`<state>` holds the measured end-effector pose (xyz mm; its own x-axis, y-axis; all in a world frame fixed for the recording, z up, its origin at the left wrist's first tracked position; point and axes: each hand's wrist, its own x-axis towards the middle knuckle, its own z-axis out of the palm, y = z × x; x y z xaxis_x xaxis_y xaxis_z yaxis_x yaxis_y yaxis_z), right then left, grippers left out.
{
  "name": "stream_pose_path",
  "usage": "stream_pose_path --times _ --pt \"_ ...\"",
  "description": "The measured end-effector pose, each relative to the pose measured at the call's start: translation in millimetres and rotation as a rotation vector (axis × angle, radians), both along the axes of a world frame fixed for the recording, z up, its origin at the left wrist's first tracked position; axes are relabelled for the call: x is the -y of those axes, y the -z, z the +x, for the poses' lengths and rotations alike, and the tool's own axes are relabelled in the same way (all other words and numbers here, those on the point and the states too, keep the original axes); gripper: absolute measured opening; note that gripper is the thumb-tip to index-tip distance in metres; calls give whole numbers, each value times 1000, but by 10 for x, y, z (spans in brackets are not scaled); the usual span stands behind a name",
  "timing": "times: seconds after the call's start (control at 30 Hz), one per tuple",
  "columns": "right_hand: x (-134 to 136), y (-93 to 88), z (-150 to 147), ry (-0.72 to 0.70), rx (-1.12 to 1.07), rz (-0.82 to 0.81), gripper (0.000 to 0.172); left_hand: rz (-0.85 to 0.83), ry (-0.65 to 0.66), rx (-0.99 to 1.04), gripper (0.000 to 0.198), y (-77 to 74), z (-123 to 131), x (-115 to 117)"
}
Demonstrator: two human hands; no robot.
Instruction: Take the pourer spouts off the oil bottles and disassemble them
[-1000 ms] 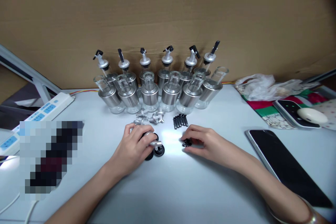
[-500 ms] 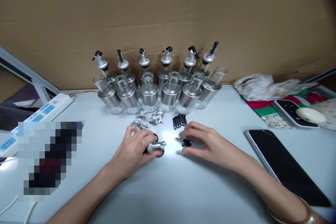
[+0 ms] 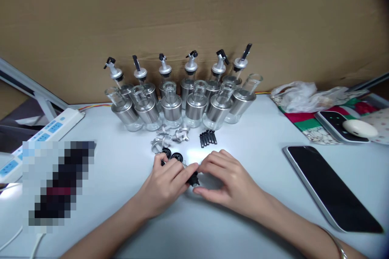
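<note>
My left hand [image 3: 165, 182] is closed around a bottle pourer [image 3: 193, 179], whose black stopper end points right toward my other hand. Most of its metal body is under my fingers. Thumb and forefinger of my right hand [image 3: 227, 178] curl around that end; whatever small part lies between them is hidden. Black ribbed stoppers [image 3: 176, 157] lie just beyond my left fingers. Behind these are loose silver pourer spouts [image 3: 181, 134], and to their right sits a row of small black flip caps [image 3: 208, 138].
Open glass bottles with steel bands [image 3: 172, 107] stand in a front row, with pourer-topped bottles [image 3: 191, 66] behind. A phone [image 3: 331, 186] lies at right, near a scale-like device [image 3: 330, 123] and a plastic bag [image 3: 306, 97]. A power strip [image 3: 65, 121] lies at left.
My left hand has turned the pourer so its black end faces right. My right hand has moved left from the small black rings to the pourer's end. The rings are now out of sight.
</note>
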<state>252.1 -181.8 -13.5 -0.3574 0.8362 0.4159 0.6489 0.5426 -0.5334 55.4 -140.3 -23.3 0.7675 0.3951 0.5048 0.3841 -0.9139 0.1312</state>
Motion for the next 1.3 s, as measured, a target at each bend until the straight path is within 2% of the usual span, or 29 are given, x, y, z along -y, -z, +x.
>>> stream_pose_path --times 0.13,0.27,0.6,0.7,0.8,1.0,1.1,1.23,1.3 --pt "7 12 -2 24 7 -15 17 39 -9 0 25 -17 3 1" --pt "-9 9 46 52 -34 -1 8 4 -47 67 20 -39 -23 -31" --pt "-54 -15 134 3 -90 -5 13 -68 -106 134 15 -30 -42 -67" --pt "-41 -22 109 -3 -96 -58 10 -65 -78 166 14 -26 -41 -54" --pt "-21 -26 76 5 -127 -155 17 -44 -60 168 16 -35 -37 -46" --pt "10 4 19 30 -253 -261 19 -88 -82 66 29 -83 -19 -58" --pt "21 11 -16 31 -293 -274 18 -181 -67 45 35 -114 -28 -73" --pt "45 8 -49 47 -334 -257 20 -433 -24 92 42 -152 -44 -81" --pt "49 12 -49 40 -317 -199 18 -518 -33 107 46 -157 -42 -83"
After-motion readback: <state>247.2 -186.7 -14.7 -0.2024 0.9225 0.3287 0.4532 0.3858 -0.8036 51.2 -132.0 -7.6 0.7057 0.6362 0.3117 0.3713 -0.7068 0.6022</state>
